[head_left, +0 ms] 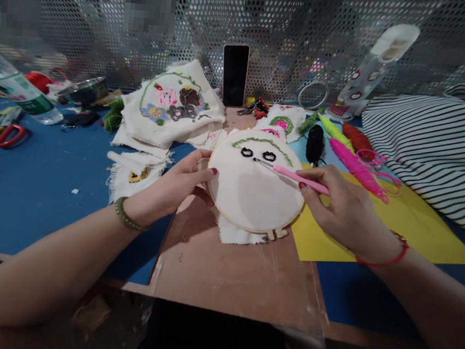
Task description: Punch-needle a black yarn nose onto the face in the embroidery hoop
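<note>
Left hand (pixel 182 183) gripping the hoop (pixel 256 185) near the desk's (pixel 29 193) front edge, right hand (pixel 344 212) pinching the pink needle (pixel 294 175); a slackening grip could tilt the cloth and misplace the stitch.

One round wooden embroidery hoop (pixel 255 190); one pink-handled punch needle (pixel 298 176); two black stitched loops (pixel 246 152); one upright black phone (pixel 234 75); one clear plastic bottle (pixel 16 89).

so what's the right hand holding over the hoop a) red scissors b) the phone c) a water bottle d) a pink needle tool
d: the right hand pinches a pink needle tool whose tip meets the cloth in the embroidery hoop, which the left hand steadies at its edge.
</note>
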